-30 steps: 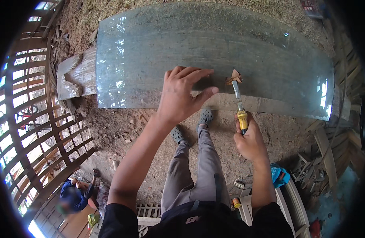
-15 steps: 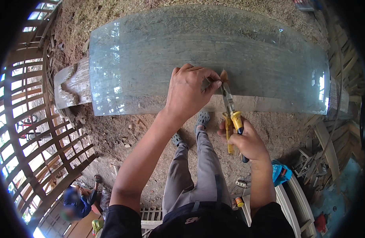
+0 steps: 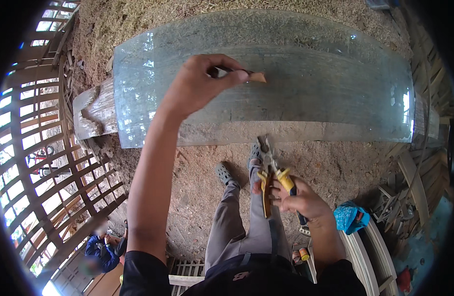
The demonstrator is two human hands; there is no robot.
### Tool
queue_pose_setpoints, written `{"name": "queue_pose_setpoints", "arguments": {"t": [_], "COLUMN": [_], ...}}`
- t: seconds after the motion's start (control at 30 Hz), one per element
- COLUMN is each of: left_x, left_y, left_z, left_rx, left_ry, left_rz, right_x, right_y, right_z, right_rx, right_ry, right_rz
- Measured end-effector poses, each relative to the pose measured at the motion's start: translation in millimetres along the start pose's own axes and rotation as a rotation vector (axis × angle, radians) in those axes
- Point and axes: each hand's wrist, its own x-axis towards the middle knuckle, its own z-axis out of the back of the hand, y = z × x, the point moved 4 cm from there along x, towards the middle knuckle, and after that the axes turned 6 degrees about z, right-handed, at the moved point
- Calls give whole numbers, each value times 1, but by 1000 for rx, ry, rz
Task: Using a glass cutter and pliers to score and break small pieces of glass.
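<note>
My left hand [image 3: 200, 81] pinches a small brown piece [image 3: 258, 77], of a material I cannot make out, between thumb and forefinger. It is held above a large sheet of clear glass [image 3: 306, 93]. My right hand [image 3: 306, 200] grips a pair of pliers [image 3: 270, 160] with yellow and black handles, in front of the glass's near edge. The pliers' jaws are blurred and point up toward the glass; nothing shows between them. The two hands are well apart.
Beneath the glass lies a wooden plank [image 3: 99, 111], its rough end jutting out left. A slatted wooden fence [image 3: 42, 148] stands left; a person [image 3: 104, 251] sits beyond it. Scrap wood [image 3: 399, 200] and a blue bag [image 3: 351, 217] are at the right. Sawdust and wood shavings cover the ground.
My left hand has moved left and away with the brown piece, clear of the pliers. My right hand has drawn the pliers back toward me, off the glass, with the handles spread wider.
</note>
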Motion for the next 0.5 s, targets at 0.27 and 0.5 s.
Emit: {"name": "queue_pose_setpoints", "arguments": {"t": [0.27, 0.5], "left_x": [-110, -186], "left_y": [50, 88], "left_z": [12, -45], "left_rx": [75, 313], "left_ry": [-381, -364], "left_rz": [-201, -285], "right_x": [-9, -5], "right_y": [-55, -90], "right_z": [-6, -10], "right_rx": [-83, -215], "right_ry": [37, 31], "right_rz": [-60, -205]}}
